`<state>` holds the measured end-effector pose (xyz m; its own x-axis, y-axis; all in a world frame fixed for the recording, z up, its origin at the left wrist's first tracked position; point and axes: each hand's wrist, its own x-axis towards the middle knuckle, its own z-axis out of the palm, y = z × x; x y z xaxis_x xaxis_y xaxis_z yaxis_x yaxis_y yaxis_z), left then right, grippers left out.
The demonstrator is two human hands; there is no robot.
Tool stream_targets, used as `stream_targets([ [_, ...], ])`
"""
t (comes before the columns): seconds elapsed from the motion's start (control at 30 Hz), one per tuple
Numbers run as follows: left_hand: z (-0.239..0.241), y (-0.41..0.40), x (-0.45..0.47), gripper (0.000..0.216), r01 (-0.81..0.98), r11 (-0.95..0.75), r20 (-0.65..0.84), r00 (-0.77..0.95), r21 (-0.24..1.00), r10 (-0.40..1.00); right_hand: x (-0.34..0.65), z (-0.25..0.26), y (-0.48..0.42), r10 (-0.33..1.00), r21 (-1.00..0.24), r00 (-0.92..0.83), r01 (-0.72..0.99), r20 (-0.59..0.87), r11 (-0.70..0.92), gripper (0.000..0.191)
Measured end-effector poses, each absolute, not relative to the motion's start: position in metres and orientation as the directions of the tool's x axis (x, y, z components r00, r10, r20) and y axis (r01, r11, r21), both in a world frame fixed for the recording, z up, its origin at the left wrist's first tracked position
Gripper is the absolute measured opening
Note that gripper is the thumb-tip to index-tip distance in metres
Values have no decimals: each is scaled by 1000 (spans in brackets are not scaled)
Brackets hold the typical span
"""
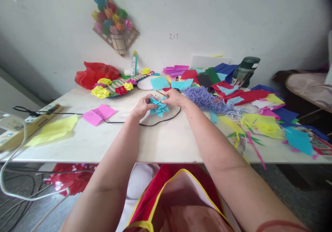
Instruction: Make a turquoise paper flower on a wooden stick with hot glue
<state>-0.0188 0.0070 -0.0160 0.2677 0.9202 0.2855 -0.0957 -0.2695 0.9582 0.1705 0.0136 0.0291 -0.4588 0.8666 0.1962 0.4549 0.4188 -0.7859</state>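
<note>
A light-blue crepe paper flower [158, 107] with ruffled petals is held between my two hands, just above the table. My left hand [142, 107] is closed, thumb and fingers pinching the flower's left side. On the other side, the fingertips of my right hand [174, 98] are pressed together at the flower's upper right petals. A thin brownish stick [161, 93] juts left from my right fingers above the flower; its kind is too small to tell. Beneath the flower, a black cable [155, 124] curves across the white table [166, 145].
Purple yarn [204, 99] lies tangled right of my hands among coloured paper scraps. A dark bottle [246, 72] stands behind. Decorated paper flowers [119, 87] and a glue tube [134, 64] are at the back left. Pink paper [99, 113], yellow paper [54, 130] and a power strip [33, 123] lie left.
</note>
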Motion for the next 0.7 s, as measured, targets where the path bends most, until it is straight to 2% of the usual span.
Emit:
stream_targets([
  [0.27,-13,3,-17,38,-54,-280,285,245,958,927,169,25,19,893,-801,-423,475,155,364,3],
  [0.5,-12,4,-19,32,-118,-183,207,240,976,948,173,26,19,864,-815,-466,416,190,404,10],
  [0.7,-10,5,-18,31,-81,-150,162,175,985,971,171,18,25,829,-822,-489,331,270,463,15],
])
